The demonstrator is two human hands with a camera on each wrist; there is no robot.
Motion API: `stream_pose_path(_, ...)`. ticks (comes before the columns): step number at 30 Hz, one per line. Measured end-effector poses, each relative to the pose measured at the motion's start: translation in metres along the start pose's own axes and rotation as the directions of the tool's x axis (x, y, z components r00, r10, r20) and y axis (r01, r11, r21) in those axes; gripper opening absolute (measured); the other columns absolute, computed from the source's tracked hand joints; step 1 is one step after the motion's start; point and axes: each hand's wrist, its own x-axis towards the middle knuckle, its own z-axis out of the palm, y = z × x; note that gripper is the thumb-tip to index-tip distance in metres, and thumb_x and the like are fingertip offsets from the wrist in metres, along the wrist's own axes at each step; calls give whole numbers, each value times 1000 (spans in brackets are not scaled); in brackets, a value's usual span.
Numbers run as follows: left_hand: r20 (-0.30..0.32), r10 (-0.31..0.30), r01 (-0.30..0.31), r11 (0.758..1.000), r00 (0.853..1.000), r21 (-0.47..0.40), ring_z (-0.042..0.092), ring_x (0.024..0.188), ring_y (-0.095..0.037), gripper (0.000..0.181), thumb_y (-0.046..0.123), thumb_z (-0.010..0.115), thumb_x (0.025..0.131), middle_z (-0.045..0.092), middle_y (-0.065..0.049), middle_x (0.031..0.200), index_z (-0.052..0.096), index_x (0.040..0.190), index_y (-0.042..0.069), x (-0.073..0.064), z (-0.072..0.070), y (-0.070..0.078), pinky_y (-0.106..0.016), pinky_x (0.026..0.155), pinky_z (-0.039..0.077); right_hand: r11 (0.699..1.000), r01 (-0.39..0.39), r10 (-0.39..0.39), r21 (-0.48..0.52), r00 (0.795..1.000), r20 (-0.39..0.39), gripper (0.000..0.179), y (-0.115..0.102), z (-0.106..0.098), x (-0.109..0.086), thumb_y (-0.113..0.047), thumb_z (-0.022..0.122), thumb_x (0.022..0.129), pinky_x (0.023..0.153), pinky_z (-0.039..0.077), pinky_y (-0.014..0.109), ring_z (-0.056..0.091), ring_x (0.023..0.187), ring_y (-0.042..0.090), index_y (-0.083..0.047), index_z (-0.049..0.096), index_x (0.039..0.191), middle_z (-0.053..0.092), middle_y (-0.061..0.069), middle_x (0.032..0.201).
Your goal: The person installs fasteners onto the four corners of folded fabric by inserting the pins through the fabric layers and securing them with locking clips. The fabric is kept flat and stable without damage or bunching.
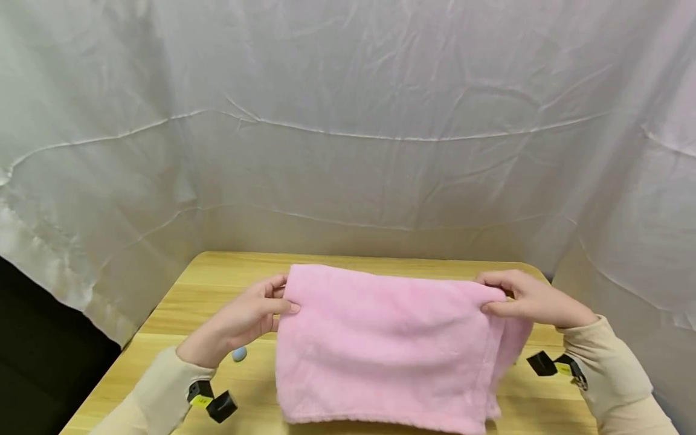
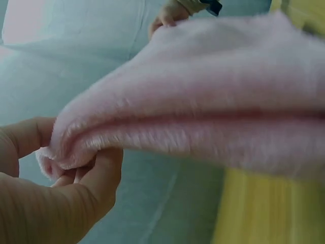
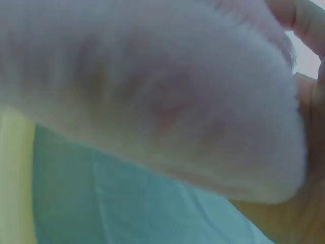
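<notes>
A fluffy pink towel [image 1: 386, 350] hangs stretched between both hands above the table. My left hand [image 1: 250, 314] pinches its upper left corner, thumb on the near face. At the upper right corner my right hand [image 1: 524, 299] grips the towel, and a flap of it drops behind on that side. In the left wrist view the folded layers of the towel [image 2: 203, 101] show edge-on between thumb and fingers. The right wrist view is mostly filled by the blurred towel [image 3: 152, 101], with part of the right hand [image 3: 310, 101] along the edge.
A small light-blue rounded object [image 1: 239, 353] lies on the wooden table [image 1: 228, 284], near the left wrist. Pale grey curtains [image 1: 380, 181] hang behind the table and at its sides. A dark area [image 1: 43, 350] shows at the lower left.
</notes>
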Motion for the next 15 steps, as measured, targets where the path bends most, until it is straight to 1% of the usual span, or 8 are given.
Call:
stream_pose_path(2, 8, -49, 49, 999, 999, -18, 64, 100, -15, 60, 3, 60, 91, 60, -1, 116, 31, 143, 1, 6, -7, -10, -36, 85, 56, 999, -19, 17, 30, 999, 45, 15, 11, 5, 4, -9, 66, 88, 64, 43, 22, 53, 72, 2, -22, 62, 92, 55, -11, 76)
stream_pose_path(4, -2, -111, 111, 993, 994, -38, 65, 100, -15, 64, 4, 59, 91, 61, -2, 116, 27, 146, 1, 15, -15, -23, -36, 86, 55, 997, -57, 52, 52, 994, 94, 9, 27, 14, 12, -13, 66, 89, 66, 43, 22, 53, 73, 2, -20, 62, 90, 56, -11, 78)
stream_pose_path(6, -25, -168, 166, 984, 985, -60, 66, 97, -15, 67, 4, 59, 91, 63, -3, 113, 23, 148, 1, 25, -24, -39, -36, 85, 55, 992, -119, 112, 51, 984, 137, 6, 44, 26, 20, -18, 66, 90, 66, 42, 22, 51, 72, 1, -18, 61, 88, 54, -11, 77)
stream_pose_path(8, -59, -208, 203, 976, 976, -74, 67, 94, -15, 69, 4, 58, 92, 65, -4, 108, 21, 149, 0, 35, -32, -54, -35, 84, 55, 984, -176, 169, 28, 972, 163, 8, 61, 38, 28, -23, 66, 90, 66, 40, 22, 49, 71, 1, -18, 59, 87, 52, -10, 76)
stream_pose_path(10, -104, -226, 219, 973, 969, -75, 67, 91, -15, 68, 4, 58, 91, 65, -5, 106, 22, 149, -1, 46, -39, -67, -34, 82, 55, 975, -221, 217, 6, 962, 165, 10, 75, 49, 35, -24, 65, 91, 65, 40, 22, 48, 71, 3, -18, 59, 86, 51, -9, 76)
stream_pose_path(12, -160, -235, 227, 972, 959, -66, 66, 90, -16, 66, 4, 59, 91, 64, -6, 106, 25, 148, 0, 56, -43, -76, -34, 81, 55, 969, -244, 245, -20, 958, 147, 11, 86, 56, 42, -25, 66, 90, 63, 39, 23, 47, 70, 4, -18, 58, 85, 50, -7, 75)
stream_pose_path(15, -253, -227, 232, 973, 940, -7, 62, 90, -17, 61, 3, 59, 91, 61, -11, 110, 31, 145, 1, 71, -48, -83, -32, 79, 54, 959, -278, 282, -48, 952, 118, 12, 101, 63, 51, -23, 66, 89, 62, 38, 23, 46, 69, 7, -16, 58, 85, 50, -4, 75)
